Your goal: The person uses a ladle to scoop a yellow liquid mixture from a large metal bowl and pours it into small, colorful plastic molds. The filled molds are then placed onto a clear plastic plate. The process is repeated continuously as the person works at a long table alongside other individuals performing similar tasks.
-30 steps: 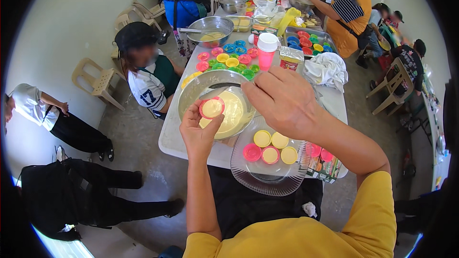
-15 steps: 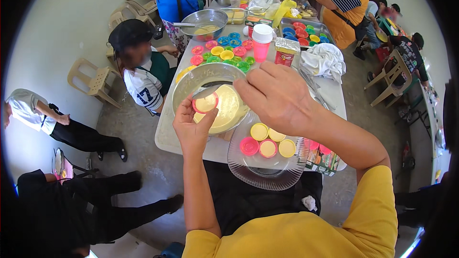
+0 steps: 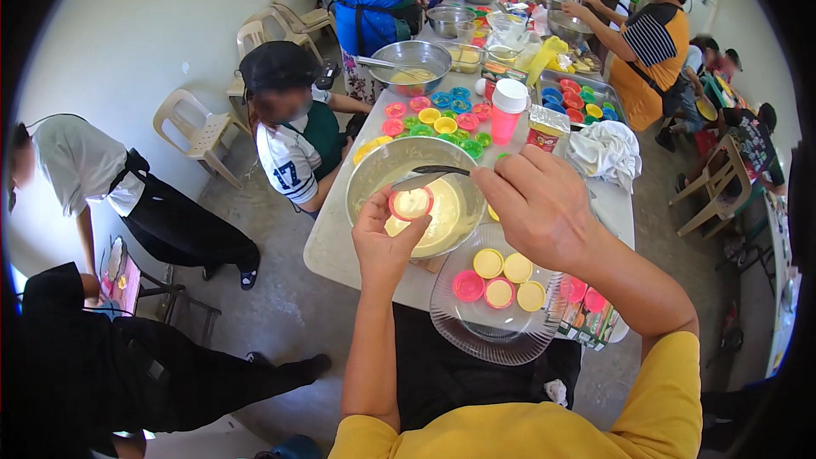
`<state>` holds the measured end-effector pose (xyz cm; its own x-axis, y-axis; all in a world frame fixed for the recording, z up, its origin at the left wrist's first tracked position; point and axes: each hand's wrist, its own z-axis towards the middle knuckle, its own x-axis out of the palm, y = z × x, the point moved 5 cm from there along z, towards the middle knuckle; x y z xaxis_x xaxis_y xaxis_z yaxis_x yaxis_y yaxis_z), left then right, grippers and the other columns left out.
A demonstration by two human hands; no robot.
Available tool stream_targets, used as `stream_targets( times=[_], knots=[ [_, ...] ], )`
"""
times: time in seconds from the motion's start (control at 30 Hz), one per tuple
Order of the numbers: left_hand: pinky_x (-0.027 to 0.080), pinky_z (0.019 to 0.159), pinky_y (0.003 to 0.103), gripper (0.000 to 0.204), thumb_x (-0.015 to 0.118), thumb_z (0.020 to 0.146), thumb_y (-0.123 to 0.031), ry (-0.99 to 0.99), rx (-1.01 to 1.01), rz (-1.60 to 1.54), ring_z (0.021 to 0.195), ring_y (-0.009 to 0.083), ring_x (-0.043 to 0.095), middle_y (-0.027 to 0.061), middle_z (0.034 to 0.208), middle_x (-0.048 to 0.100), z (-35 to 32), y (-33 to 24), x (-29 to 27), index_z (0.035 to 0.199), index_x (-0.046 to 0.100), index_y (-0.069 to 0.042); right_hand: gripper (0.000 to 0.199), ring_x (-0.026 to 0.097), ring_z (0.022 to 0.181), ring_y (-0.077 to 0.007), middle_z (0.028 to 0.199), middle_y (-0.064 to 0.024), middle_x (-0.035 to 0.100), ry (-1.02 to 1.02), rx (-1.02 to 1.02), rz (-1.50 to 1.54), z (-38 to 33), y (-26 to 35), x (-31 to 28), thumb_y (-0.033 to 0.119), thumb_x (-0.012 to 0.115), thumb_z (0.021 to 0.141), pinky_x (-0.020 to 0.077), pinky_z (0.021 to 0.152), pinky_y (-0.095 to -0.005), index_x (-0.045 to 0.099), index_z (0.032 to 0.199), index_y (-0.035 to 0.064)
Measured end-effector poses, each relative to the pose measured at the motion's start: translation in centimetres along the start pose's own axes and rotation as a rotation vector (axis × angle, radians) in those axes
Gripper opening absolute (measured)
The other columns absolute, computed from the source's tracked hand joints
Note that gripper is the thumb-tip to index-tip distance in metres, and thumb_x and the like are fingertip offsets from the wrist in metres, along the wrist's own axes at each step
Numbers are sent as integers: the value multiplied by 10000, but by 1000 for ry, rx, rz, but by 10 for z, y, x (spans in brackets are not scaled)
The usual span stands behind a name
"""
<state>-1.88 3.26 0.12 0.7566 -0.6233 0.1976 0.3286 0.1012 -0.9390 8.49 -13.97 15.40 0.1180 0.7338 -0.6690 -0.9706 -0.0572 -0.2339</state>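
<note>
Gripping a batter-filled red cup [image 3: 411, 203], left hand [image 3: 384, 242]; right hand [image 3: 537, 204] holds spoon [image 3: 432, 173] over batter bowl [image 3: 371, 167].

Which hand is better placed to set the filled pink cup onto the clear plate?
Left. The left hand already holds the pink cup over the metal bowl, close to the clear plate, while the right hand grips the spoon.

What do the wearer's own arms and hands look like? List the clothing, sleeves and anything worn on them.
Both forearms come up from the lower edge and are bare. The left hand and right hand wear no gloves, and no rings, watch or bracelet show. A mustard-yellow short sleeve covers the right upper arm; the same yellow fabric shows at the left shoulder. No markings show on the fabric.
</note>
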Motion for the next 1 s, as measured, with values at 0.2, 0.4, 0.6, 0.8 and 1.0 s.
stream_targets(
  times=[0.2,0.4,0.6,0.8,1.0],
  knots=[
    [538,983,315,650,857,782,5,3,11,-7,1136,192,667,152,1231,677,2,1,-2,1342,542,105,334,586,759,-247,812,-82,542,51,-4,12,1,3,4,69,675,717,478,618,-371,660,1039,-22],
    [538,977,314,634,862,772,-5,-2,13,15,1126,189,671,153,1219,687,3,1,-4,1320,563,97,292,593,747,-293,793,-106,553,46,164,104,-4,-9,15,7,683,739,481,621,-413,679,1031,0],
    [516,1026,331,656,864,759,-2,4,-16,50,1136,196,668,156,1239,685,4,5,-8,1330,558,94,117,642,728,-309,793,-141,652,68,472,372,-15,-25,30,41,680,853,495,619,-411,726,955,11],
    [509,1045,338,693,874,756,-1,-10,2,35,1164,209,660,171,1267,670,3,7,-12,1354,538,94,176,617,585,-205,689,-135,676,376,908,650,-36,-49,57,116,683,881,477,585,-369,769,984,2],
    [525,1027,335,679,870,765,0,2,-32,-15,1166,205,657,169,1274,661,2,5,-14,1351,537,87,178,635,634,-172,714,-116,693,475,981,691,-47,-64,58,114,694,872,501,621,-351,774,977,-5]
  ],
)
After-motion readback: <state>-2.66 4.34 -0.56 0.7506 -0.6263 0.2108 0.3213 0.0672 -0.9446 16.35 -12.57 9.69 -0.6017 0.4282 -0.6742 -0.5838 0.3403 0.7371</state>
